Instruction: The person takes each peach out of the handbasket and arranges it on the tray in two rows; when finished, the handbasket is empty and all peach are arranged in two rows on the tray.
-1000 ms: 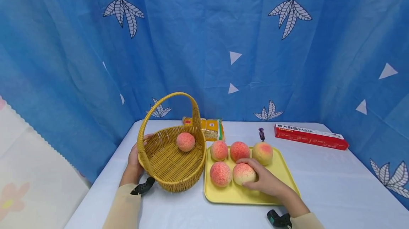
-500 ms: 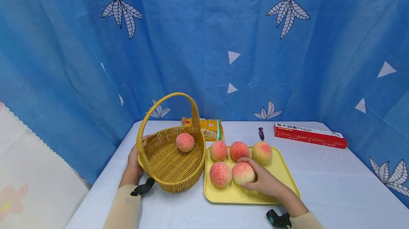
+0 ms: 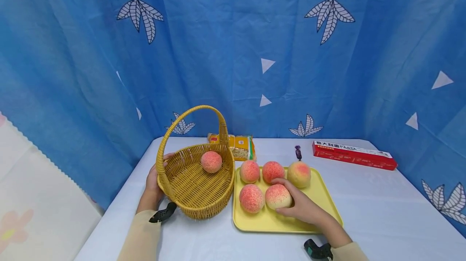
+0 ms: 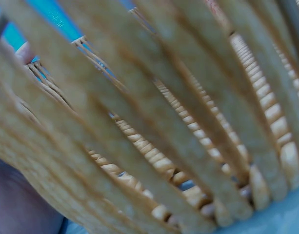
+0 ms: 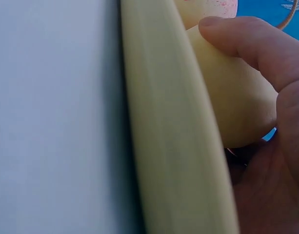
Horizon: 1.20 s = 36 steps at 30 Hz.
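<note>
The right hand (image 3: pixel 302 208) has its thumb and fingers bent round a pink and cream peach (image 3: pixel 278 197), open just as wide as the peach, likely because a round thing could roll away. That peach is low down over the yellow tray (image 3: pixel 255 226); I can't tell if it touches the bottom. The left hand (image 3: pixel 153 179) holds the left side of the basket (image 3: pixel 207 212), fingers bent round its wall, maybe so it won't slide or tip. Some fingers are hidden, so I can't tell how tight. The basket stands upright on the worktop (image 3: pixel 204 242), just beside the tray, so both are easy to reach. One red peach (image 3: pixel 211 162) sits inside it, near the back. Four more peaches (image 3: pixel 251 198) are on the tray, whose raised edge should stop them rolling off. Farther back lie a yellow bag (image 3: pixel 241 147), a purple sweet (image 3: pixel 298 153) and a red pasta box (image 3: pixel 353 156), out of the way, it seems.
</note>
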Motion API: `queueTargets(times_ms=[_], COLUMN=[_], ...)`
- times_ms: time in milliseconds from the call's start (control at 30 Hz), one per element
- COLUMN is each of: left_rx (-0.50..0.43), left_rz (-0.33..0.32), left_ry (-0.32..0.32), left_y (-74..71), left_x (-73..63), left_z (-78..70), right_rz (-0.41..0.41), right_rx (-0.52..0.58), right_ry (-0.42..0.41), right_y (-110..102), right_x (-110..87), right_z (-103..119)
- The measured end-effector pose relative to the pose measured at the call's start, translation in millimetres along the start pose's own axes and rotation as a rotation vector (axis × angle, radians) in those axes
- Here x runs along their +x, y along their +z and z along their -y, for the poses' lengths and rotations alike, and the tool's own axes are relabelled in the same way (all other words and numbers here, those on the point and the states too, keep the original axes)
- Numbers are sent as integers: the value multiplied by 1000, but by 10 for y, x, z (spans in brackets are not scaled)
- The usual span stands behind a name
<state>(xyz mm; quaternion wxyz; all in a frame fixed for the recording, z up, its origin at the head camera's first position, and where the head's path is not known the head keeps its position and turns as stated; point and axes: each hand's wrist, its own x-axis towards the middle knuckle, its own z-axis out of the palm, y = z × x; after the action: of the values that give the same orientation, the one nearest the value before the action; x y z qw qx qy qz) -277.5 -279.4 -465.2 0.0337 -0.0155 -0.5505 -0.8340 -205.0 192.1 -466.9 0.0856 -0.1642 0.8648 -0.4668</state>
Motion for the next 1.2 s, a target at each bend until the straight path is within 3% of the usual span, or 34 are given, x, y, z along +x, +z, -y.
queueTargets(times_ms=[467,933,1200], left_rx=[27,2,10], left_rz=[-22,-28,-33], left_ry=[-14,-36,-42], left_y=[-24,-5,6], left_x=[9,12,24], left_z=[14,-28,-5], right_rz=[-84,-274,-311], right_rx=[57,50,-10], right_ry=[29,-124,-193], right_y=[14,-36,-56], right_x=[-1,30,55], right_z=[22,122,218])
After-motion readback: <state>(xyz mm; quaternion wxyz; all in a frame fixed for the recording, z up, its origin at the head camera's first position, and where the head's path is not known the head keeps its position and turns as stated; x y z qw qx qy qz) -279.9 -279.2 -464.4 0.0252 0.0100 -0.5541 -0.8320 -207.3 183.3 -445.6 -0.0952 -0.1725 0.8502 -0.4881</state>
